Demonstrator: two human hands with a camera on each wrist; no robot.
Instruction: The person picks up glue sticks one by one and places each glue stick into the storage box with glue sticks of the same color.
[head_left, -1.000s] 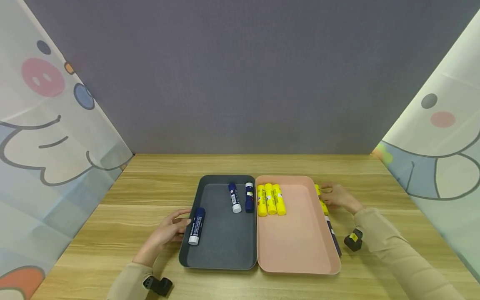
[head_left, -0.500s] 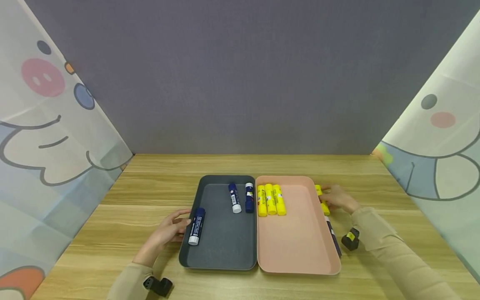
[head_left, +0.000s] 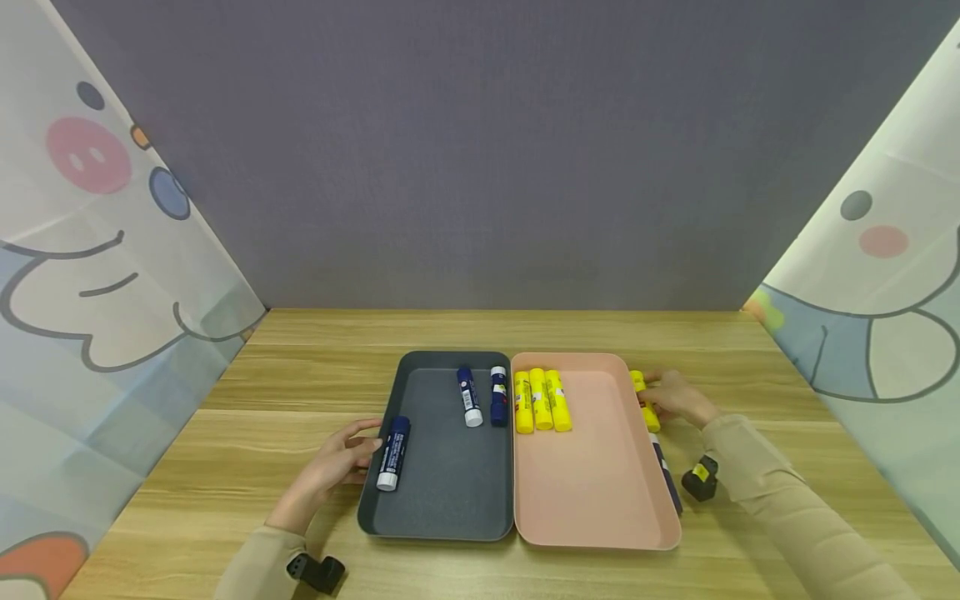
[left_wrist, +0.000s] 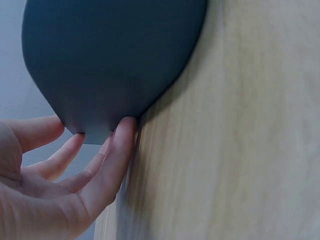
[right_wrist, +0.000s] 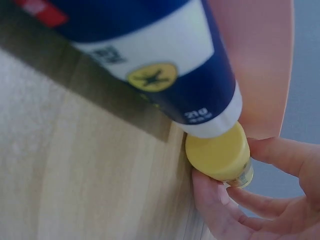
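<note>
My left hand (head_left: 334, 458) holds the left side of the dark grey tray (head_left: 450, 508), thumb at the rim and fingers along the outer wall (left_wrist: 115, 65). In that tray lie a large blue glue stick (head_left: 393, 454) near the left wall and two smaller blue glue sticks (head_left: 469, 398) toward the back right. My right hand (head_left: 678, 396) pinches a yellow glue stick (head_left: 649, 414) on the table just outside the pink tray's right wall. The right wrist view shows thumb and fingers around this yellow stick (right_wrist: 220, 150).
The pink tray (head_left: 592, 492) stands against the grey one, with three yellow glue sticks (head_left: 542, 400) side by side at its back left. Outside its right wall lies another blue glue stick (head_left: 666, 473), large in the right wrist view. A grey panel (head_left: 480, 167) rises behind the table.
My right hand and wrist have shifted slightly left, staying at the yellow glue stick. The left hand and both trays look the same.
</note>
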